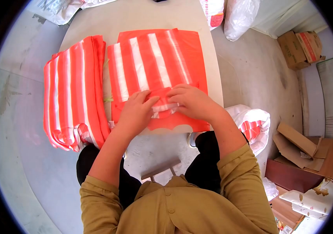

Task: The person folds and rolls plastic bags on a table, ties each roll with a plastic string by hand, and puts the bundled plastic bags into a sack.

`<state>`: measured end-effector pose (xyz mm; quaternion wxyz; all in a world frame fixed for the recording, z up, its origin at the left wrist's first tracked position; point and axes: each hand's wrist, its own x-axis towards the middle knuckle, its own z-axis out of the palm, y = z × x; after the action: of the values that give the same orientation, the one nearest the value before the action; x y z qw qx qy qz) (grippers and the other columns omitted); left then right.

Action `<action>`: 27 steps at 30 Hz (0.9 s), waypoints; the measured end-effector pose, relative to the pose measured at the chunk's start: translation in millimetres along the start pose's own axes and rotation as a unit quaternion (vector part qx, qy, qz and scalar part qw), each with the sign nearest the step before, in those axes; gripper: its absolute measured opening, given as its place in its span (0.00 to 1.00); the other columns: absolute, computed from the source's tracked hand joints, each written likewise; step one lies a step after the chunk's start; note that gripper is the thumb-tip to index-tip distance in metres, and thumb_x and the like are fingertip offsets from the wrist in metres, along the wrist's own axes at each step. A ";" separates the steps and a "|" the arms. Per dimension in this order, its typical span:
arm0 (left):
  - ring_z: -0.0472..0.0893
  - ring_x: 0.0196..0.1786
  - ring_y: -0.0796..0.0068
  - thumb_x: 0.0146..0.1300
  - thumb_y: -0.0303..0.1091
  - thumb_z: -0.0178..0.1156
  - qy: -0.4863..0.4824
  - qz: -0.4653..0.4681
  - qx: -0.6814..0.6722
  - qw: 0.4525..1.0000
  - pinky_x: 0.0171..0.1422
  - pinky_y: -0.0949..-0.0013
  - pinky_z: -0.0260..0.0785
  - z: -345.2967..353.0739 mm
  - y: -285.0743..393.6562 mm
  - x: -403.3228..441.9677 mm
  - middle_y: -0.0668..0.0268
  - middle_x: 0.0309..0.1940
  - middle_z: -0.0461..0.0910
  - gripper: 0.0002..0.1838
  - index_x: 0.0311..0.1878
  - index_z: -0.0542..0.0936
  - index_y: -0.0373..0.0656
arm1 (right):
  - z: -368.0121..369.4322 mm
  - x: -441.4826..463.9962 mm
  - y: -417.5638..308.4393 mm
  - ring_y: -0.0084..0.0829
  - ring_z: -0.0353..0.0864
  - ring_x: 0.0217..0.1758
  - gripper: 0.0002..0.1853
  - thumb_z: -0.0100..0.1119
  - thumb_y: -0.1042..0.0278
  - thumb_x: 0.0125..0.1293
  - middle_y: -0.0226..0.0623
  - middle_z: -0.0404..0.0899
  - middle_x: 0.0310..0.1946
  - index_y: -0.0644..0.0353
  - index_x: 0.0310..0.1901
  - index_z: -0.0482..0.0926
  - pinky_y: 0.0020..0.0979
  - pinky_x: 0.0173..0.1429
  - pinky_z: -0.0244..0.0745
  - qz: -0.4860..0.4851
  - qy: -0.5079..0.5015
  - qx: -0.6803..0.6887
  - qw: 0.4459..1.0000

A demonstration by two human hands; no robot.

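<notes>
A red-and-white striped plastic bag (137,62) lies flat on the table in front of me, on top of a plain red sheet of plastic (195,50). Its near end is bunched up between my hands. My left hand (135,111) has its fingers curled onto the left side of that bunched part. From the right, my right hand (191,102) grips the same end with bent fingers. To the left, a thick folded stack of striped plastic bags (71,85) hangs over the table's left edge.
The pale table (147,15) narrows toward me. A white sack (252,128) with striped plastic inside stands at its right. Cardboard boxes (295,48) sit at the far right, flattened cardboard (297,144) nearer. White bags (240,17) are behind the table. A stool (160,168) shows between my legs.
</notes>
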<state>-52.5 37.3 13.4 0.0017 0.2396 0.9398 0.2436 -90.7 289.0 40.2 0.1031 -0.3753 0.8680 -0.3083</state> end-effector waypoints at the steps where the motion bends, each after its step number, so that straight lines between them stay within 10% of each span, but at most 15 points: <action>1: 0.74 0.69 0.48 0.58 0.26 0.69 0.000 -0.001 0.006 1.000 0.72 0.53 0.70 -0.1 0.5 -1.6 0.53 0.67 0.75 0.28 0.64 0.81 0.45 | -1.7 -4.4 1.0 0.44 0.76 0.68 0.16 0.65 0.81 0.57 0.38 0.83 0.58 0.59 0.48 0.86 0.42 0.69 0.75 0.003 0.004 -0.028 1.000; 9: 0.71 0.73 0.47 0.53 0.34 0.76 -0.020 0.045 0.013 0.999 0.76 0.53 0.68 -3.3 -3.6 -8.2 0.52 0.72 0.71 0.36 0.68 0.78 0.41 | -6.5 -28.9 32.5 0.49 0.71 0.74 0.21 0.61 0.85 0.57 0.38 0.74 0.71 0.56 0.52 0.84 0.43 0.74 0.72 0.042 0.051 -0.148 0.987; 27: 0.71 0.73 0.48 0.50 0.37 0.78 -0.012 0.058 0.028 0.998 0.77 0.52 0.66 -3.1 0.8 -6.6 0.51 0.70 0.72 0.41 0.68 0.75 0.34 | 6.3 -22.5 39.4 0.40 0.76 0.68 0.13 0.63 0.70 0.61 0.33 0.80 0.65 0.55 0.48 0.85 0.44 0.72 0.73 -0.086 0.112 -0.237 0.961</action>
<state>-46.6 33.5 15.7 -0.0078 0.2967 0.9307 0.2139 -95.6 323.0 9.9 -0.1139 -0.4250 0.8868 -0.1416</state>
